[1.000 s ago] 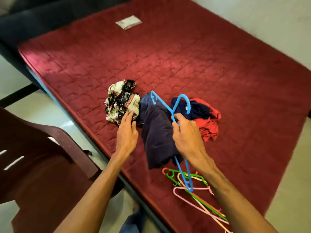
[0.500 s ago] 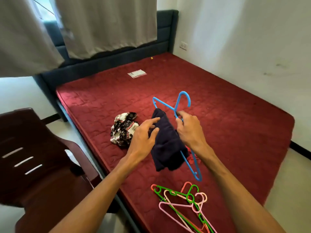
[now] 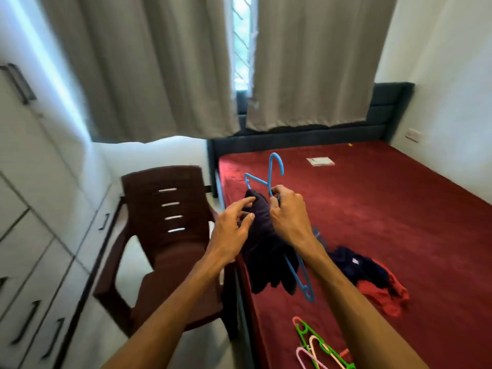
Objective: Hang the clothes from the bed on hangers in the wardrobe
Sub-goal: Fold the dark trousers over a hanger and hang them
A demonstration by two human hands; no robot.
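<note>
My right hand grips a blue hanger at its neck, held up over the edge of the red bed. A dark navy garment hangs from the hanger. My left hand is beside it with spread fingers touching the cloth. A navy and red pile of clothes lies on the bed to the right. Several coloured hangers lie at the bed's near edge. White wardrobe doors with dark handles stand at the far left.
A brown plastic chair stands between the wardrobe and the bed. Grey curtains hang over the window behind. A white paper lies far up on the bed. A white wall runs along the right.
The view has swung left and up, bringing the chair, the wardrobe and the curtains in. The hanger with the navy garment has risen off the bed. The patterned cloth has left the view.
</note>
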